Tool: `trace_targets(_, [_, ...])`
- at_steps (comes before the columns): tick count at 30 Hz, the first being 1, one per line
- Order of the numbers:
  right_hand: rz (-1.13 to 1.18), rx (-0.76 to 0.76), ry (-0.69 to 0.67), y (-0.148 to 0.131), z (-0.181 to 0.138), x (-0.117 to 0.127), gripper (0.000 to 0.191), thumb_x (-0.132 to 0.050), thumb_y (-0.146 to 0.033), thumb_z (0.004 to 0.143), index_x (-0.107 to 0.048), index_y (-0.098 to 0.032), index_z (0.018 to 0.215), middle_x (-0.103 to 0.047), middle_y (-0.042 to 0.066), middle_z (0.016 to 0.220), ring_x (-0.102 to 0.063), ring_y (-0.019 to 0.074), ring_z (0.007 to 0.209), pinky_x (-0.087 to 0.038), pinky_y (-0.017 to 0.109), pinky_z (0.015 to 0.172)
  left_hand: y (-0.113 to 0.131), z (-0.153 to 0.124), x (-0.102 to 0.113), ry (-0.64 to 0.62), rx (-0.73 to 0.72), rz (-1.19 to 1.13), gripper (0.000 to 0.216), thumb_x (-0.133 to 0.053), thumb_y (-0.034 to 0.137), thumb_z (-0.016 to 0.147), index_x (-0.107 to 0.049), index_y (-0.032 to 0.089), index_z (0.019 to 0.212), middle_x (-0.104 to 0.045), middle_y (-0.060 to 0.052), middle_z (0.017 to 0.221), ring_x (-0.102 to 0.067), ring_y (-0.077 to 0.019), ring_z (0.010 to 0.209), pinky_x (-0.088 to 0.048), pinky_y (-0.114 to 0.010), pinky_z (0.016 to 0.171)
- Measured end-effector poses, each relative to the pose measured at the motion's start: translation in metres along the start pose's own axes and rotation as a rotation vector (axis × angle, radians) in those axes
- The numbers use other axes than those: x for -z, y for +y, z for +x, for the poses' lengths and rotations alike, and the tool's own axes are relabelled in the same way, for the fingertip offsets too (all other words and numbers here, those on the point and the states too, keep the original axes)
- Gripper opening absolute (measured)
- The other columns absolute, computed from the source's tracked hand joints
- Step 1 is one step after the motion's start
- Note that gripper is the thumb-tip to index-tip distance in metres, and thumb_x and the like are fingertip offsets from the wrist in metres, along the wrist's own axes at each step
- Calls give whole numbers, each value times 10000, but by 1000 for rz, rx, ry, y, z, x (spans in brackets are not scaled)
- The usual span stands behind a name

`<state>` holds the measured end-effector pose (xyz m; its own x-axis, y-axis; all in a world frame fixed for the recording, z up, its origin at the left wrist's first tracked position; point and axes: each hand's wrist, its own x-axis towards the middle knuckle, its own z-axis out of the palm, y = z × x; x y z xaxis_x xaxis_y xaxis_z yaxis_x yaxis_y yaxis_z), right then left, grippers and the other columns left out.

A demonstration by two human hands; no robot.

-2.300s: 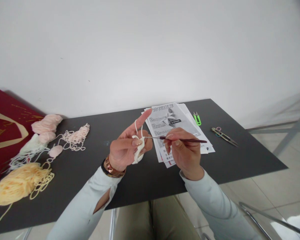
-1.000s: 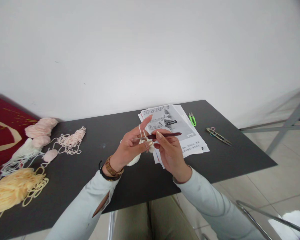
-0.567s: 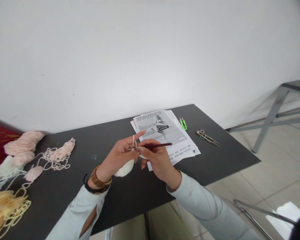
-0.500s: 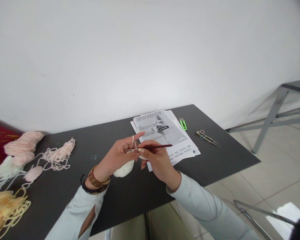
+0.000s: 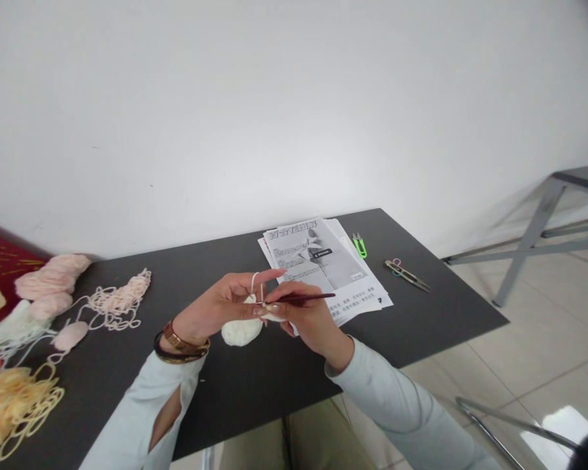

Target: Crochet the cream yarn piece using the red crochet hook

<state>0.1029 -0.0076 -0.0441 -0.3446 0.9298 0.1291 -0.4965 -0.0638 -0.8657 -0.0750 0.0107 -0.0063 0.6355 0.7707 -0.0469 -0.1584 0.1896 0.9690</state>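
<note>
My right hand grips a crochet hook with a dark red handle, its tip pointing left into the stitches. Pinched at my left hand's thumb is a small piece of white crochet work, partly covered by the fingers of both hands. White yarn loops over the raised left index finger. Just below and behind the left hand, a ball of white yarn rests on the table.
Printed sheets lie beyond my hands on the dark table. Green thread snips and metal snips are to their right. Pink yarn, white yarn and yellow yarn pile up at left.
My left hand has shifted slightly left and down, and its thumb now lies nearer the right fingertips. The crochet hook has tilted flatter and dropped a little.
</note>
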Motion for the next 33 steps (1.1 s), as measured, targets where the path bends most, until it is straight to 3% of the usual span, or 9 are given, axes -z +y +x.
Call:
trace_targets(2, [11, 19, 8, 1, 1, 1, 143, -787, -297, 719, -696, -209, 787, -668, -40, 597, -431, 45, 361, -269, 177, 323, -5, 3, -1, 36, 1, -94, 554, -731, 115, 762, -619, 242, 1289, -744, -57, 915, -684, -178, 763, -521, -304, 723])
trace_targets(5, [19, 46, 24, 3, 3, 4, 124, -788, -274, 725, -700, -215, 790, -657, -50, 589, -424, 42, 354, -269, 182, 326, -10, 8, -5, 92, -27, -170, 580, -758, 108, 725, -626, 185, 1284, -695, -36, 779, -619, -129, 656, -477, -246, 649])
trace_targets(10, [-51, 122, 66, 4, 3, 4, 98, -784, -267, 733, -724, -232, 801, -624, -58, 584, -440, 51, 400, -320, 198, 374, -11, 14, -13, 154, -77, -267, 563, -759, 118, 706, -648, 189, 1253, -672, -23, 736, -579, -115, 625, -457, -245, 639])
trace_targets(14, [-190, 238, 155, 3, 3, 5, 66, -770, -263, 747, -756, -234, 805, -668, -10, 753, -597, 105, 648, -453, 221, 532, -7, 14, -15, 236, -28, -192, 607, -774, 93, 672, -647, 194, 1257, -702, -32, 779, -557, -78, 584, -407, -181, 549])
trace_targets(17, [-124, 180, 178, 6, 6, 8, 102, -751, -271, 770, -760, -234, 865, -674, -12, 767, -540, 68, 529, -412, 203, 461, -2, 11, -12, 279, -25, -204, 623, -772, 78, 648, -654, 207, 1245, -703, -24, 764, -606, -103, 627, -427, -185, 559])
trace_targets(21, [83, 75, 161, 10, 8, 9, 118, -787, -267, 731, -743, -229, 834, -643, -48, 605, -492, 54, 414, -397, 182, 390, 2, 10, -9, 304, -34, -249, 637, -739, 30, 621, -664, 214, 1226, -648, 22, 644, -670, -154, 762, -475, -209, 659])
trace_targets(26, [25, 115, 186, 8, 7, 7, 107, -783, -280, 734, -757, -216, 815, -695, -18, 646, -579, 81, 484, -501, 195, 443, 2, 12, -7, 349, -10, -114, 667, -682, 5, 657, -610, 200, 1291, -626, 47, 583, -586, -91, 558, -422, -188, 571])
trace_targets(29, [-2, 138, 198, 8, 7, 7, 113, -791, -259, 725, -763, -219, 826, -717, -15, 680, -599, 78, 501, -522, 188, 465, 0, 12, -6, 337, -38, -78, 669, -682, 18, 692, -577, 203, 1326, -627, 46, 596, -534, -71, 523, -405, -189, 556])
trace_targets(33, [19, 134, 200, 8, 8, 6, 129, -801, -236, 714, -758, -207, 831, -736, -10, 684, -638, 86, 512, -523, 173, 465, -5, 12, -7, 210, -56, -142, 706, -726, 92, 734, -506, 211, 1394, -630, 27, 646, -584, -104, 600, -435, -224, 608])
